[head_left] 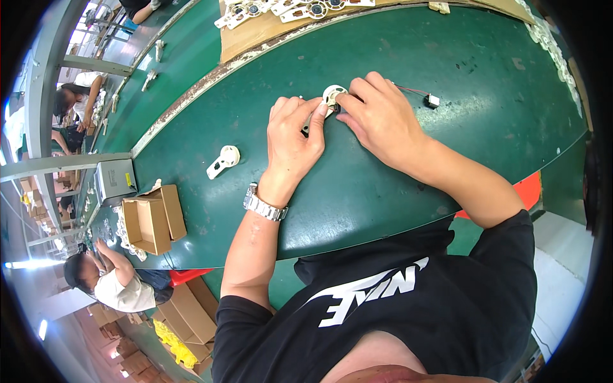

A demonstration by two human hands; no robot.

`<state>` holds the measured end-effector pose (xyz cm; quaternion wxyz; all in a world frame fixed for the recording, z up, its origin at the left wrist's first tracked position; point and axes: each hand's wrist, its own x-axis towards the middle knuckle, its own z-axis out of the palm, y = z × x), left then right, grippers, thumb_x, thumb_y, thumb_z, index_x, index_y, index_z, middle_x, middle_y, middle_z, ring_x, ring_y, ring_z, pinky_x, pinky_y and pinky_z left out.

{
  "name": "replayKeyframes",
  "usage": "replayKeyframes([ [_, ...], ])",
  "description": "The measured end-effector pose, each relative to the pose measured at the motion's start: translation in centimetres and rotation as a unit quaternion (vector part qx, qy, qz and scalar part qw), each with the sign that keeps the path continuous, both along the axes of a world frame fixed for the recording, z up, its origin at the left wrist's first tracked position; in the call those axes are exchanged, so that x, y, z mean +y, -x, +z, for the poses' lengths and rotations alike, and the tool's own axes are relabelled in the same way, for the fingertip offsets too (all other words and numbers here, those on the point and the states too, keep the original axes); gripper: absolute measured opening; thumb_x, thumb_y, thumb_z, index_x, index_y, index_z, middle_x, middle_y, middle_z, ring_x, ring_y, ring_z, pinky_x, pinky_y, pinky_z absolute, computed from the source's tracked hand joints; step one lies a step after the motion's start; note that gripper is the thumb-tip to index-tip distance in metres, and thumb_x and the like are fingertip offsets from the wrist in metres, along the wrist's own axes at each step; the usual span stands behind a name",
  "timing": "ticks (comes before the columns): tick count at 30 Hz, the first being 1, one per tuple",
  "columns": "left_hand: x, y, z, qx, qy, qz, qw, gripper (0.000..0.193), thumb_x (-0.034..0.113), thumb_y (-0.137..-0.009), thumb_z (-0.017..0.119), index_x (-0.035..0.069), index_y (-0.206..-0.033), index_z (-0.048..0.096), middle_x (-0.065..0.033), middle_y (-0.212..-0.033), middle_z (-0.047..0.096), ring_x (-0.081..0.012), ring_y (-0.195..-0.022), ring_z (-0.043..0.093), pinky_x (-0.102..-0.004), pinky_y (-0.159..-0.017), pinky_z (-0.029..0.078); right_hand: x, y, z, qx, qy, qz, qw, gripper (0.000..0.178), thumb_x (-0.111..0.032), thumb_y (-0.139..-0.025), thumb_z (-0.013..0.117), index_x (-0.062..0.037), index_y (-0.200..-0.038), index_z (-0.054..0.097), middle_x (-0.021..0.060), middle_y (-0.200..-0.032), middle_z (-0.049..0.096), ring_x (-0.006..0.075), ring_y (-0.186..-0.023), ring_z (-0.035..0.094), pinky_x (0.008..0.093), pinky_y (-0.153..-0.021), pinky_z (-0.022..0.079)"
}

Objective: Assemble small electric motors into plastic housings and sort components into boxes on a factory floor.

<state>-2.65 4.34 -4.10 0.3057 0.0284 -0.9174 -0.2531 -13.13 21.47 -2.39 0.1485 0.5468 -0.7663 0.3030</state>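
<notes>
The white part (332, 92) is up in front of the person, between the two hands, over the middle of the green desk (408, 169). Its round end points away from the person, toward the far edge. What shows of the body below runs back down toward the left thumb, so the long axis seems to lean a little to the left as it nears the person; fingers cover much of it, and I can't tell exactly where it ends.

The left hand (294, 131) is narrowed to a pinch, thumb and forefinger on the part's left side. The right hand (383, 118) has its fingers bent in close against the right side, beside a small dark piece (337, 108); whether they grip or only press, I can't tell.

Just right of the right hand lies a small block (432, 101) in white and black, with a red wire (410, 89) leading back toward that hand. Left of the left forearm a second part (223, 161) lies flat, its round end toward the far right, its slotted arm aimed back to the near left. Farther left stand an open carton (145, 223) and a grey box (117, 180). Beyond the far edge, more white parts (313, 9) are heaped on cardboard (239, 43).
</notes>
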Motion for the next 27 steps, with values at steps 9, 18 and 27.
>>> replayKeyframes([
  [9,1.2,-0.1,0.6,-0.031,-0.051,0.012,0.998,0.014,0.009,-0.096,0.071,0.001,-0.106,0.077,-0.0114,-0.075,0.062,-0.0282,-0.070,0.056,-0.0394,-0.068,0.047,0.1,0.2,-0.5,-0.045,0.041,0.023,0.998,0.035,0.001,-0.080,0.077,-0.0034,-0.114,0.067,0.0082,-0.095,0.062,0.0289,-0.090,0.060,0.0409,-0.075,0.054],
  [18,1.0,-0.1,0.3,0.001,-0.059,0.003,0.998,0.014,0.007,-0.096,0.072,0.002,-0.108,0.078,-0.0099,-0.073,0.062,-0.0239,-0.067,0.055,-0.0360,-0.062,0.046,-0.1,0.8,0.6,-0.037,0.045,0.050,0.997,0.027,0.003,-0.082,0.071,-0.0036,-0.107,0.066,0.0080,-0.094,0.060,0.0289,-0.090,0.060,0.0409,-0.071,0.054],
  [27,0.6,-0.5,0.1,-0.009,-0.092,0.001,0.996,0.013,0.007,-0.097,0.070,0.002,-0.106,0.077,-0.0101,-0.076,0.064,-0.0247,-0.070,0.057,-0.0368,-0.065,0.047,-0.4,1.6,1.0,-0.042,0.033,0.079,0.995,0.026,0.003,-0.082,0.073,-0.0038,-0.106,0.068,0.0075,-0.095,0.063,0.0282,-0.091,0.061,0.0418,-0.076,0.055],
])
